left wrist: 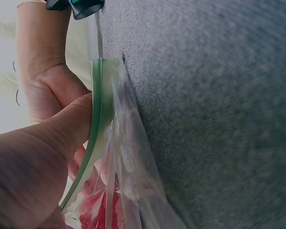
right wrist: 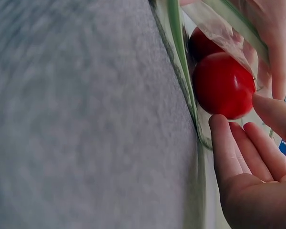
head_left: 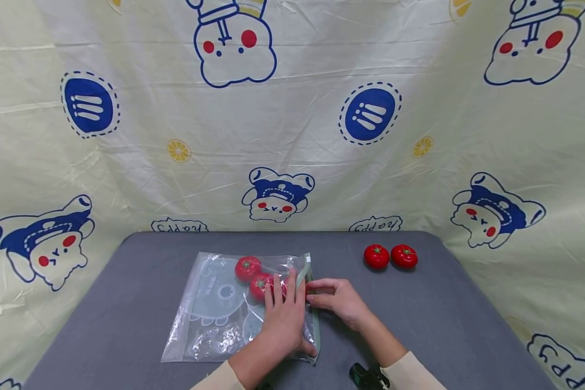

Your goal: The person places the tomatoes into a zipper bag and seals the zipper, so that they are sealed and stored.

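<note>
A clear zip-top bag [head_left: 214,336] with a green-edged mouth lies flat, its mouth toward the right. Inside it are a tomato [head_left: 247,268] and another tomato [head_left: 259,286], partly behind fingers. My left hand [head_left: 285,319] rests on the bag near the mouth, fingers stretched over the film, thumb at the green zip strip [left wrist: 96,119]. At the mouth is my right hand [head_left: 338,300], its thumb and fingertips touching the near side of a red tomato [right wrist: 224,86] just inside. Behind that one, a darker tomato [right wrist: 202,45] shows partly.
Two more tomatoes, one [head_left: 376,257] beside the other [head_left: 404,257], sit at the back right of the grey table [head_left: 448,336]. A black device [head_left: 368,376] is by the right sleeve. A printed curtain [head_left: 322,189] hangs behind the table.
</note>
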Demonstrator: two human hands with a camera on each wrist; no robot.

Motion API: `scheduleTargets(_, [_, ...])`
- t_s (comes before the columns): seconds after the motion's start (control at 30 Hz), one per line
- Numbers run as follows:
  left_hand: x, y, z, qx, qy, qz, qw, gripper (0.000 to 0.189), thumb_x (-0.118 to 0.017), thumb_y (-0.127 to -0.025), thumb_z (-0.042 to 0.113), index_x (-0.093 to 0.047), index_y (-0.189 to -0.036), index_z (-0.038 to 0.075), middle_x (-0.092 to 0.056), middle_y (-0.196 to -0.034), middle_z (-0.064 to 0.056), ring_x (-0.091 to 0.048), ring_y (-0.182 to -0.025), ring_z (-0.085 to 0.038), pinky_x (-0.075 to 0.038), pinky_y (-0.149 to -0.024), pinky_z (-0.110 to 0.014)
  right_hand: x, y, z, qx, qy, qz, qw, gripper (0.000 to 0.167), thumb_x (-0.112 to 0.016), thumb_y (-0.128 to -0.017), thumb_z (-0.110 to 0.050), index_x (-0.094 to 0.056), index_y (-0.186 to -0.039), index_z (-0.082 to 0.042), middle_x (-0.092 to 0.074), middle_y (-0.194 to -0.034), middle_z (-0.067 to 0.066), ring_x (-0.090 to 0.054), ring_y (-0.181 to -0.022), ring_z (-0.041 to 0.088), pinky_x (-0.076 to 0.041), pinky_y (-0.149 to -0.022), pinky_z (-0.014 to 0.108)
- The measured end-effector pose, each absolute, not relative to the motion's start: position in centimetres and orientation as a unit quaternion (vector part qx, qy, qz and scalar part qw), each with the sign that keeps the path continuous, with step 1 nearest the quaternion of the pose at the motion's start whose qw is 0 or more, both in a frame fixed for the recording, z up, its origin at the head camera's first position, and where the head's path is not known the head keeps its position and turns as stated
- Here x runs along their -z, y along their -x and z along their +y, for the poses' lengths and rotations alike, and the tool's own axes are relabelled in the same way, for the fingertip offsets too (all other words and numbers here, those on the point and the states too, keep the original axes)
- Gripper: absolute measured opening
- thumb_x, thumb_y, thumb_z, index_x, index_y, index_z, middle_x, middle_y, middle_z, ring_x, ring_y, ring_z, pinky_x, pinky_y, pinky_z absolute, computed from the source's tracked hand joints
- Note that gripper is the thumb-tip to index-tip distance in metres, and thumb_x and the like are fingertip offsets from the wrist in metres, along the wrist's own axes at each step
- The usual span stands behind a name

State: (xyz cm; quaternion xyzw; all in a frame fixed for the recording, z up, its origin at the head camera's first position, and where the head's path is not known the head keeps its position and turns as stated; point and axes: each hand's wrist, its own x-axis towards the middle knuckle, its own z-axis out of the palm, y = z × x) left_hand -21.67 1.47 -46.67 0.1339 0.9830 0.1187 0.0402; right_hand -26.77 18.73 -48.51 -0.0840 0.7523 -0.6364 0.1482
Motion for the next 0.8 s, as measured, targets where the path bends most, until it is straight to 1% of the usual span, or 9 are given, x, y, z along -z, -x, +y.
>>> scheduleTargets(0.13, [46.6, 21.7, 1.5, -0.109, -0.134, 0.984, 0.043, 0.133, -0.096, -0.054, 0.054, -0.028, -0.161, 0.015, -0.009, -0.173, -0.012, -0.006, -0.158, -0.048, -0.011, -0.126, -0.064, 48.5, 26.8, 19.2, 0.639, 0.077, 0.753, 0.135, 0.043, -0.078, -0.09, -0.009, -0.067, -0.129, 0.005, -0.07, -0.128, 0.023, -0.074, -0.103, 0.016, -0.061, -0.089, 0.032])
scheduleTargets(0.37, [46.7, 21.7, 1.5, -0.094, -0.136, 0.986, 0.036, 0.133, -0.096, -0.052, 0.057, -0.03, -0.161, 0.016, -0.011, -0.173, -0.012, -0.008, -0.158, -0.048, -0.012, -0.126, -0.064, 48.6, 27.0, 20.6, 0.65, 0.058, 0.75, 0.104, 0.049, -0.079, -0.091, -0.012, -0.062, -0.133, 0.008, -0.067, -0.132, 0.026, -0.074, -0.104, 0.016, -0.061, -0.089, 0.033])
scheduleTargets(0.47, [46.7, 21.7, 1.5, -0.096, -0.134, 0.985, 0.041, 0.131, -0.096, -0.054, 0.056, -0.03, -0.161, 0.016, -0.011, -0.173, -0.012, -0.008, -0.158, -0.047, -0.012, -0.126, -0.064, 48.8, 27.2, 21.3, 0.653, 0.051, 0.751, 0.081, 0.05, -0.079, -0.09, -0.012, -0.062, -0.132, 0.008, -0.068, -0.13, 0.026, -0.075, -0.104, 0.02, -0.062, -0.089, 0.034])
scheduleTargets(0.63, [46.7, 21.8, 1.6, -0.093, -0.136, 0.985, 0.044, 0.13, -0.096, -0.055, 0.054, -0.029, -0.161, 0.017, -0.011, -0.173, -0.011, -0.007, -0.158, -0.046, -0.013, -0.126, -0.064, 48.7, 27.3, 22.4, 0.646, 0.034, 0.761, 0.041, 0.047, -0.078, -0.091, -0.012, -0.064, -0.131, 0.006, -0.069, -0.129, 0.026, -0.074, -0.109, 0.032, -0.061, -0.089, 0.035])
scheduleTargets(0.73, [46.7, 21.7, 1.6, -0.089, -0.136, 0.986, 0.041, 0.13, -0.096, -0.055, 0.054, -0.03, -0.161, 0.018, -0.011, -0.173, -0.011, -0.008, -0.158, -0.046, -0.014, -0.126, -0.064, 48.5, 27.2, 23.2, 0.637, 0.032, 0.77, 0.022, 0.047, -0.077, -0.093, -0.016, -0.064, -0.133, 0.005, -0.069, -0.13, 0.025, -0.074, -0.109, 0.033, -0.061, -0.089, 0.032])
scheduleTargets(0.8, [46.7, 21.6, 1.6, -0.087, -0.136, 0.986, 0.039, 0.13, -0.096, -0.054, 0.055, -0.03, -0.161, 0.018, -0.011, -0.173, -0.011, -0.008, -0.158, -0.046, -0.014, -0.126, -0.064, 48.2, 27.1, 23.6, 0.633, 0.031, 0.773, 0.01, 0.047, -0.077, -0.093, -0.018, -0.064, -0.133, 0.004, -0.069, -0.13, 0.024, -0.074, -0.108, 0.03, -0.061, -0.089, 0.03])
